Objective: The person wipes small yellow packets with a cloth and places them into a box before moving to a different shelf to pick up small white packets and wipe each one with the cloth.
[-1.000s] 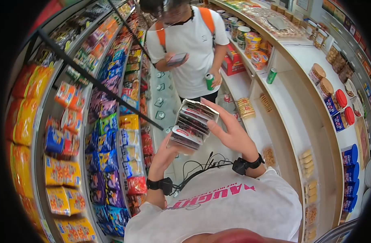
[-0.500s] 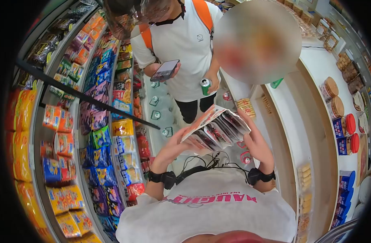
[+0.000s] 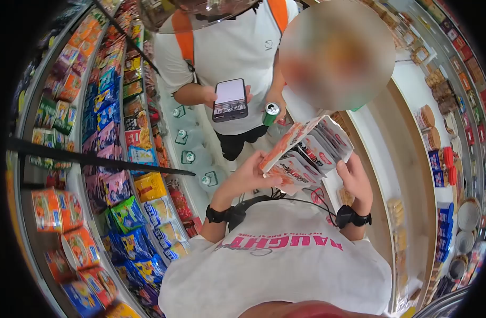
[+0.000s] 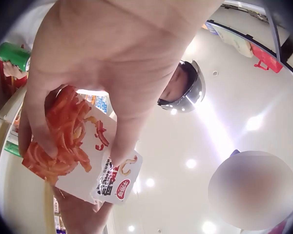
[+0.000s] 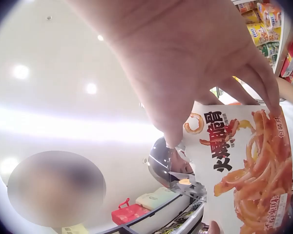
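An open-topped cardboard box (image 3: 292, 142) of snack sachets is held up in front of my chest, tilted so that the sachets (image 3: 316, 151) inside face me. My left hand (image 3: 248, 177) grips its left end. In the left wrist view, the fingers wrap the box's printed wall and the thumb lies by a white sachet (image 4: 119, 187). At the other end, my right hand (image 3: 355, 180) holds the box with the thumb near its rim. The right wrist view shows the box's white side (image 5: 256, 165) with a picture of orange-red food and dark Chinese lettering.
A person in a white shirt (image 3: 230, 50) stands opposite, holding a phone (image 3: 230, 106) and a green can (image 3: 271, 113). Shelves of bagged snacks (image 3: 113, 143) line the left, with large clear bottles (image 3: 206, 175) beside them. White shelving (image 3: 378, 140) runs along the right.
The box has turned and moved right, both hands staying on it; its printed side and sachets now show more. The other person's phone has swung to face the camera.
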Motion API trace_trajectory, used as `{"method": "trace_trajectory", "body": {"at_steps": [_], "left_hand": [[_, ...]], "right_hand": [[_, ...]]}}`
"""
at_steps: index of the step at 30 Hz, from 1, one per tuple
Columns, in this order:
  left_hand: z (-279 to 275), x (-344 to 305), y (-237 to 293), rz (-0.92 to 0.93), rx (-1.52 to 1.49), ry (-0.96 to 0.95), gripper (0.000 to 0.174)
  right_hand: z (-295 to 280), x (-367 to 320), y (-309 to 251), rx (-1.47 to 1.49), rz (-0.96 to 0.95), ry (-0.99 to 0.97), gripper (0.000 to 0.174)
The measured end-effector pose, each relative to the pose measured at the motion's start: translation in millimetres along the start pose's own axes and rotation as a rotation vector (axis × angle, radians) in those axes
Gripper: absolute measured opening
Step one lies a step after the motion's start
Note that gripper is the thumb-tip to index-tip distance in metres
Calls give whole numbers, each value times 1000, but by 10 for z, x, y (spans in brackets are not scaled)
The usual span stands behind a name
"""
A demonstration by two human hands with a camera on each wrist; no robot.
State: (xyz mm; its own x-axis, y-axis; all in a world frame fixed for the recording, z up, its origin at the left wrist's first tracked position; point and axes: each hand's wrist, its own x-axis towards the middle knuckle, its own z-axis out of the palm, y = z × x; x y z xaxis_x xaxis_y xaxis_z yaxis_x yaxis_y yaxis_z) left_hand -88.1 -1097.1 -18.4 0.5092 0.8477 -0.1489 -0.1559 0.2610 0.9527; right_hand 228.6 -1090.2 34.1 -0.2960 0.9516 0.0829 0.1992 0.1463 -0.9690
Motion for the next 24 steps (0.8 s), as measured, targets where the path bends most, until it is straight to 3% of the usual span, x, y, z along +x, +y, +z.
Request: {"method": "trace_trajectory", "body": {"at_steps": [3,6,9,15,21,24], "left_hand": [[-110,96,118,54,-103,-65,81],[-269,251,387,-143,-164,-188,85],[-445,479,339,-87,-113,-209,85],[-746,965,417,-18,-103,-200,77],[-981,1534,720,-58,-36,-80,72],[-1076,1916,866,-56,-39,6,67]], "right_hand": [[64,120,-161,-77,40,-51,50],[85,284,-305,-92,133,-57,49],[119,437,-344,-133,128,-5,48],[88,784,-246,-42,118,129,47],[-254,1432,184,-45,184,61,52],[-445,1956,318,117,-14,49,55]]}}
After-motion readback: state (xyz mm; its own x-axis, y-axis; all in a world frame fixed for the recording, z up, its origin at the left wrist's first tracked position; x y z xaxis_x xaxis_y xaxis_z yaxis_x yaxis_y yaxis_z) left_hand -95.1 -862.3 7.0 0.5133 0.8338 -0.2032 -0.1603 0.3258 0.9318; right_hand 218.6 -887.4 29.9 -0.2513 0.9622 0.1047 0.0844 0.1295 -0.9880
